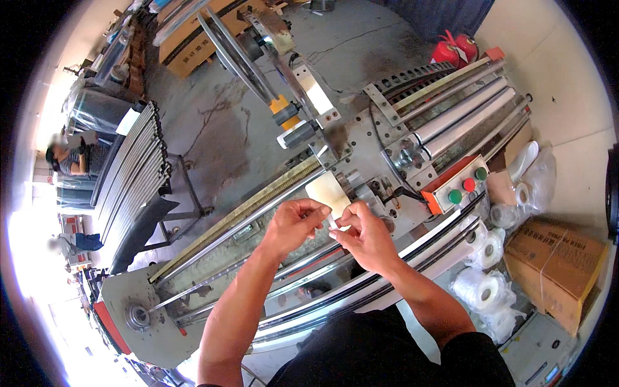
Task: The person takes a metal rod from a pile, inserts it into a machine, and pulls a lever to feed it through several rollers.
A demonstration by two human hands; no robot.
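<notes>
My left hand (293, 224) and my right hand (365, 235) meet in the middle of the view, just above a long metal machine with rollers (451, 122). Between their fingertips they pinch a small pale strip (331, 222), and a cream-coloured flat piece (327, 191) stands up right behind the fingers. Which hand carries the flat piece I cannot tell. Both forearms come up from the lower edge.
An orange-sided control box (459, 184) with green and red buttons sits right of my hands. White film rolls (480, 288) and a cardboard box (556, 267) lie at the right. A rack of grey bars (132, 161) stands at left, with a seated person (68, 158) beyond it. Red extinguishers (454, 48) stand at the back.
</notes>
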